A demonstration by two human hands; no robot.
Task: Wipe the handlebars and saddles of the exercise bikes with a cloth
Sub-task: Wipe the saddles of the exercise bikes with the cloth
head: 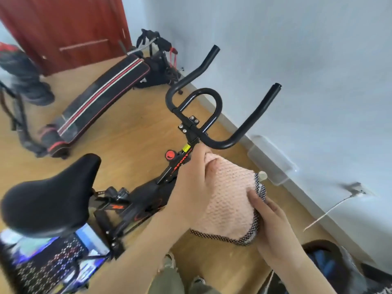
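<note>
A black exercise bike stands in front of me. Its black handlebars rise at centre, near the wall, and its black saddle sits at lower left. I hold a pink waffle-textured cloth with a black-and-white edge between both hands, below the handlebars and apart from them. My left hand grips the cloth's upper left part, fingers curled into it. My right hand holds its right edge from below, thumb on top.
A black sit-up bench with red and white stripes lies on the wooden floor beyond the bike, before a red door. The pale wall runs close along the right. A dark bag sits at lower right.
</note>
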